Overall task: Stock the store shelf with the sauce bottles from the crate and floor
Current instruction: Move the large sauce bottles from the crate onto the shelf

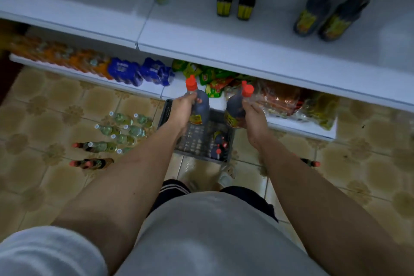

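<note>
My left hand (182,107) grips a dark sauce bottle (199,105) with a red cap near its neck. My right hand (254,114) grips a second dark red-capped sauce bottle (235,107) the same way. Both bottles hang above a dark plastic crate (197,141) on the floor, which still holds a few small red-capped bottles (219,143). The white store shelf (235,49) runs across above, with two matching dark bottles (324,18) standing at its right and two slimmer dark bottles (236,0) in its middle.
Several clear bottles (123,130) and some dark red-capped ones (91,162) stand on the tiled floor left of the crate. Another red-capped bottle (311,162) lies on the floor at the right. The lower shelf (143,87) carries orange, blue and green packets.
</note>
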